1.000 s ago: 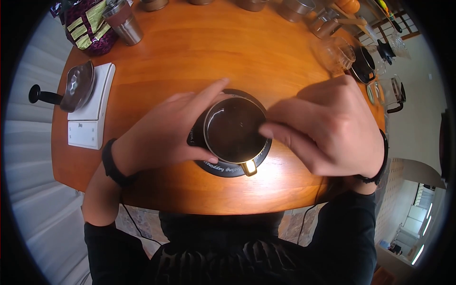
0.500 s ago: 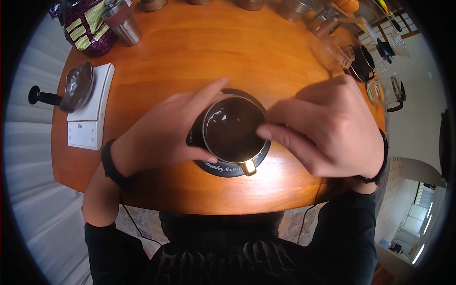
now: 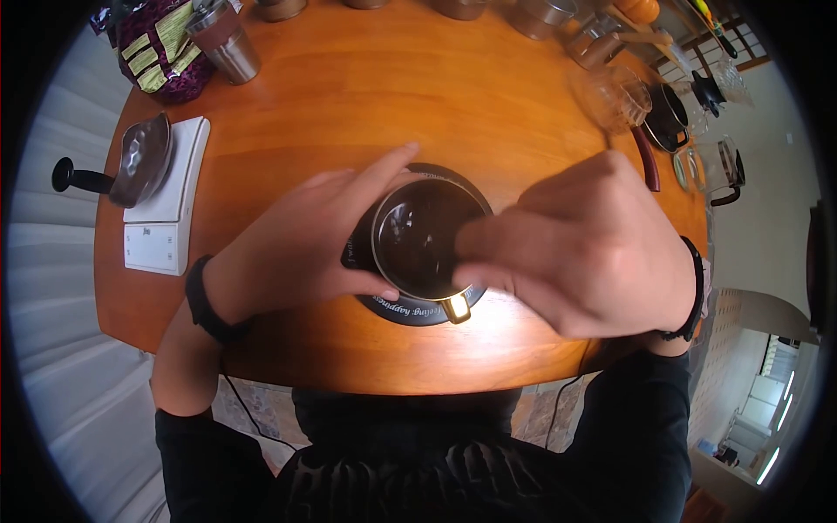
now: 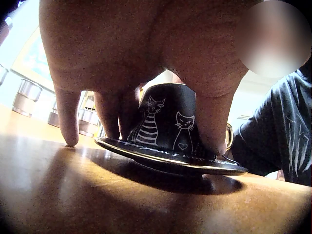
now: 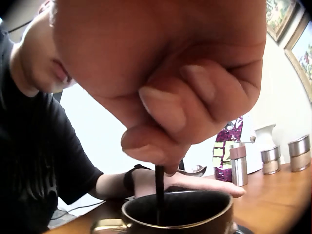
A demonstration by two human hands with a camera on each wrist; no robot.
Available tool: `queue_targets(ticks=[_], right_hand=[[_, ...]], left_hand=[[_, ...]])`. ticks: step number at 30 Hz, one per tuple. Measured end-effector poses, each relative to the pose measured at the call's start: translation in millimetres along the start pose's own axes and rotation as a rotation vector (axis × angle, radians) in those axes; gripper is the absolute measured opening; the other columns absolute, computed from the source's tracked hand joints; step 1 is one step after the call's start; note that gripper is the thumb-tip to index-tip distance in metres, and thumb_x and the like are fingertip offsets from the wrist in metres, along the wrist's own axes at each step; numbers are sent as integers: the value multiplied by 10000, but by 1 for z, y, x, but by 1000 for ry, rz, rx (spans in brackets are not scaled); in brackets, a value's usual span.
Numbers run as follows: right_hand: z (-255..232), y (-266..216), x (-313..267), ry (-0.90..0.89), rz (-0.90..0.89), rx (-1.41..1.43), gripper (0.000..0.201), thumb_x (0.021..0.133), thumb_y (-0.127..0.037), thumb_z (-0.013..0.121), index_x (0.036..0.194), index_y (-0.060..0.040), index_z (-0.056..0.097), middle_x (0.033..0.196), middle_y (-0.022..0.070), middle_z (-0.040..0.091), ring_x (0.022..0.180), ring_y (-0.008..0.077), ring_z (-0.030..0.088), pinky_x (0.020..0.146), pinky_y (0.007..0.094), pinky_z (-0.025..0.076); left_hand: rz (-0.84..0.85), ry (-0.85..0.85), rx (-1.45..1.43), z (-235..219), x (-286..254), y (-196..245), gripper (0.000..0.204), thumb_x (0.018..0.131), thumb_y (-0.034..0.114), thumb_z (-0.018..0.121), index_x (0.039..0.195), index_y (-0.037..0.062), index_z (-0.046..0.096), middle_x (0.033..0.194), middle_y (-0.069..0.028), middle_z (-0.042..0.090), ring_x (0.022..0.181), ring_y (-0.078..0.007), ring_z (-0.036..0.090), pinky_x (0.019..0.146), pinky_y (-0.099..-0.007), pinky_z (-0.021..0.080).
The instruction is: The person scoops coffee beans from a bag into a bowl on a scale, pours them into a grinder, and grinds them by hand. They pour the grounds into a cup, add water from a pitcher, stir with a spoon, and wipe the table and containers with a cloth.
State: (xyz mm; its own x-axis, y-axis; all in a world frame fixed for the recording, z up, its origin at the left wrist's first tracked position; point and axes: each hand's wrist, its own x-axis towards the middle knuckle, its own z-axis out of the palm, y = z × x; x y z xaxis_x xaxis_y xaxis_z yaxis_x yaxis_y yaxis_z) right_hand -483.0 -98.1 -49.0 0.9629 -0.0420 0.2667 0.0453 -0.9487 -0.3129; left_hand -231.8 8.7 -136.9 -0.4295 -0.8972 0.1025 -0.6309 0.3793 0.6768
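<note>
A black cup [image 3: 414,231] with a gold rim and gold handle stands on a black saucer [image 3: 405,311] with white lettering, dark liquid inside it. My left hand [image 3: 301,240] holds the cup from the left, thumb on the near side and fingers on the far side, one finger pointing outward. White cat drawings show on the cup's side in the left wrist view, where the thumb and fingers reach down to the saucer. Above the cup's right side, my right hand [image 3: 580,253] pinches a thin dark stick [image 5: 159,187] that dips into the cup; its lower end is hidden.
At left a white scale [image 3: 166,196] carries a brown dish [image 3: 144,155] with a black-handled tool beside it. A purple bag [image 3: 166,52] and a steel grinder [image 3: 225,44] stand behind. Glass vessels [image 3: 615,100] and a black pot [image 3: 667,118] crowd the far right.
My right hand has shifted left and slightly toward my body over the cup, and glints on the liquid have changed. A dark red handle shows behind it. The left hand keeps its place.
</note>
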Motion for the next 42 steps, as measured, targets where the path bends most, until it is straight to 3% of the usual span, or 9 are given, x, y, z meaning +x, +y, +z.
queue_targets(ticks=[8,12,17,23,29,33,42], right_hand=[[-1,5,0,26,40,-151,156,880,-164,801,933,-31,739,542,68,578,470,238,606,434,370,447],[-8,-3,-1,-75,12,22,137,863,-137,806,912,-28,741,549,74,582,481,253,613,449,377,455],[-4,0,0,59,96,-137,141,838,-129,824,885,-22,744,561,78,592,489,269,617,460,374,461],[-11,-5,-2,-73,66,19,147,834,-136,830,890,-30,745,589,95,617,504,287,625,475,380,469],[-1,5,3,78,127,-55,109,865,-109,803,925,-36,749,626,109,647,557,296,659,526,374,502],[-1,8,5,71,150,-85,93,889,-101,787,943,-35,750,648,111,662,597,301,683,551,367,513],[16,31,11,163,245,130,170,991,-193,716,964,-26,735,570,78,571,486,206,558,504,316,419]], left_hand=[[-6,1,0,0,1,0,1168,709,313,932,1619,7,268,1469,-171,594,1369,-377,544,1159,-462,399],[-16,2,13,1,1,2,1174,709,327,934,1621,10,266,1475,-174,589,1372,-381,540,1157,-464,404],[-12,2,13,0,0,1,1189,702,341,939,1623,12,263,1479,-168,589,1375,-382,538,1157,-464,404],[-31,-11,-2,0,0,2,1188,701,330,940,1624,11,263,1494,-176,574,1382,-381,531,1162,-461,399],[-7,-1,13,0,0,1,1178,706,328,934,1620,4,265,1519,-188,546,1388,-382,526,1162,-459,399],[-10,1,-1,1,0,1,1170,708,316,932,1617,-2,267,1519,-201,539,1383,-386,530,1155,-459,404],[15,32,15,3,0,1,1127,709,271,931,1587,-20,287,1420,-214,603,1311,-400,576,1107,-474,431]])
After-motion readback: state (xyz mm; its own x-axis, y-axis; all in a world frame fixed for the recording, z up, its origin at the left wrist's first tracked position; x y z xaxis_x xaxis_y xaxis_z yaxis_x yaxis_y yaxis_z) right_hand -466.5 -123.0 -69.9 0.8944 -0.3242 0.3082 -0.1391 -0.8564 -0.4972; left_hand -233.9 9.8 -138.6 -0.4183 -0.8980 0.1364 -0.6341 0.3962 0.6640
